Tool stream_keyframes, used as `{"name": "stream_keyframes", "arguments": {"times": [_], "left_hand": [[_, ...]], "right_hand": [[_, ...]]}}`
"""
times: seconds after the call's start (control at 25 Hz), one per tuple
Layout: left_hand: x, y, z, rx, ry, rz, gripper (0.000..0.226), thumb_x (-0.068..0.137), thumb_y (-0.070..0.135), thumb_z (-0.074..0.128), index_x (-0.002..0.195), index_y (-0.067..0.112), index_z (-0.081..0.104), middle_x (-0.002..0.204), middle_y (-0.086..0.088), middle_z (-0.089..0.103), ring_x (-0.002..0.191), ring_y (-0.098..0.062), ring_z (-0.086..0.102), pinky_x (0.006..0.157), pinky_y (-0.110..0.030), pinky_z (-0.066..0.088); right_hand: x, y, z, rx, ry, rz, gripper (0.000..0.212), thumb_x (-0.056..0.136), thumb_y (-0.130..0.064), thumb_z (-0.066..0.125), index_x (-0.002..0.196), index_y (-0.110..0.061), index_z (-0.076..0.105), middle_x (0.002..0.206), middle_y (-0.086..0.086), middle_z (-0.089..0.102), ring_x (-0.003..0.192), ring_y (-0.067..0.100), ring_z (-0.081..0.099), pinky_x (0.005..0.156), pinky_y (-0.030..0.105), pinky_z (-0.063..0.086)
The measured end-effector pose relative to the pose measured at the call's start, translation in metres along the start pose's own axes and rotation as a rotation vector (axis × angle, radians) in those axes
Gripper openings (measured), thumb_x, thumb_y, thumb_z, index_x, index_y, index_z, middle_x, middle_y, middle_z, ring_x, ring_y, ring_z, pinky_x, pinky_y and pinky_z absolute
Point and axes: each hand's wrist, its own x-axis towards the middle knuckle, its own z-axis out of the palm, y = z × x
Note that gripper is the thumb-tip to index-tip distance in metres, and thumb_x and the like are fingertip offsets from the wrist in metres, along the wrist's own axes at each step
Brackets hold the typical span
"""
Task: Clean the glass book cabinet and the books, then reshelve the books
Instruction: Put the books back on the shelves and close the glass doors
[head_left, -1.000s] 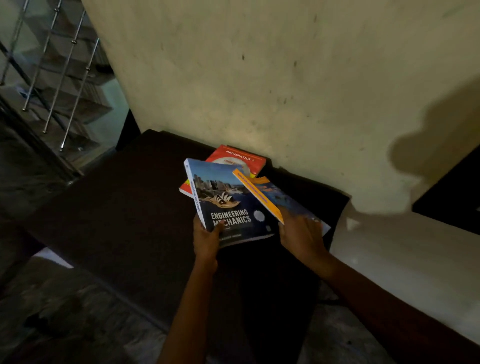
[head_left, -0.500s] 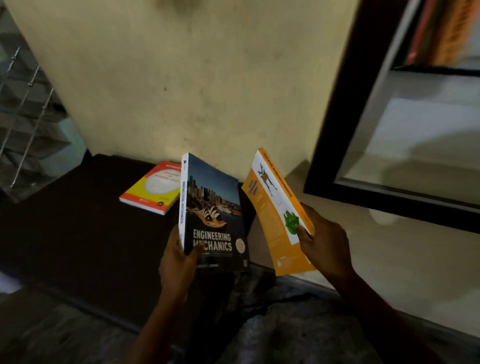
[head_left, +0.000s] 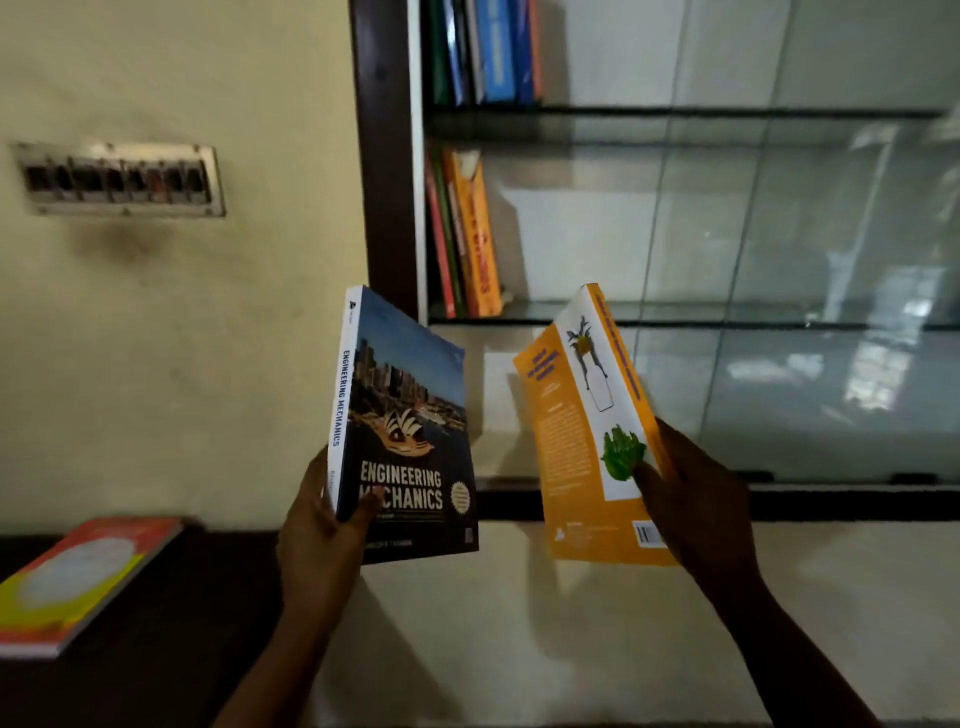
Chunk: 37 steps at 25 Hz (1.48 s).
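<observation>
Head view: shelved books (head_left: 470, 234) beside glass pane (head_left: 805, 234), red book (head_left: 78, 577) on dark table (head_left: 182, 649)

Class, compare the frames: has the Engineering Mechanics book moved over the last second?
Yes. The Engineering Mechanics book, held in the left hand, has risen up and rightward away from the red-and-yellow book, toward the cabinet.

Home; glass book cabinet (head_left: 675, 218), switchboard (head_left: 120, 179)
</observation>
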Motion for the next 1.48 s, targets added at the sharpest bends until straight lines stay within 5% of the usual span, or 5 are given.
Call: {"name": "stream_keyframes", "arguments": {"times": [0.2, 0.4, 0.6, 0.96, 1.48], "left_hand": [[0.049, 0.067, 0.041, -0.102, 0.037, 0.161, 0.064, 0.066, 0.034, 0.070, 0.127, 0.035, 0.050, 0.114, -0.003, 0.066, 0.099, -0.027, 0.064, 0.087, -0.052, 0.051], [0.119, 0.127, 0.081, -0.308, 0.047, 0.305, 0.059, 0.080, 0.006, 0.068, 0.131, 0.028, 0.048, 0.116, -0.006, 0.065, 0.098, -0.026, 0.064, 0.085, -0.054, 0.052], [0.194, 0.173, 0.115, -0.359, 0.112, 0.442, 0.057, 0.080, 0.010, 0.070, 0.130, 0.029, 0.049, 0.114, -0.005, 0.065, 0.096, -0.027, 0.064, 0.088, -0.051, 0.051], [0.263, 0.238, 0.132, -0.375, 0.154, 0.603, 0.057, 0.082, 0.009, 0.068, 0.133, 0.025, 0.047, 0.114, -0.005, 0.065, 0.094, -0.026, 0.065, 0.083, -0.051, 0.054], [0.281, 0.247, 0.169, -0.358, 0.229, 0.578, 0.057, 0.082, 0.008, 0.067, 0.133, 0.024, 0.046, 0.117, -0.005, 0.064, 0.096, -0.025, 0.065, 0.082, -0.048, 0.055]], "right_hand": [[0.073, -0.012, -0.036, 0.094, 0.197, -0.050, 0.036, 0.084, -0.022, 0.067, 0.119, -0.020, 0.060, 0.091, -0.008, 0.063, 0.073, 0.001, 0.057, 0.064, 0.001, 0.040], [0.175, -0.039, -0.035, 0.198, 0.337, -0.159, 0.043, 0.083, -0.005, 0.065, 0.121, -0.025, 0.058, 0.097, -0.003, 0.069, 0.080, 0.012, 0.064, 0.082, 0.028, 0.052], [0.277, -0.067, -0.030, 0.282, 0.481, -0.260, 0.034, 0.085, -0.009, 0.064, 0.117, -0.019, 0.063, 0.090, -0.006, 0.067, 0.073, 0.007, 0.061, 0.060, -0.001, 0.040], [0.418, -0.126, -0.005, 0.325, 0.769, -0.352, 0.035, 0.087, -0.011, 0.060, 0.122, -0.011, 0.060, 0.104, 0.011, 0.069, 0.089, 0.029, 0.066, 0.076, 0.029, 0.048], [0.471, -0.125, 0.059, 0.123, 0.559, -0.300, 0.038, 0.091, -0.016, 0.055, 0.129, -0.015, 0.052, 0.110, 0.015, 0.066, 0.099, 0.033, 0.063, 0.078, 0.036, 0.049]]}}
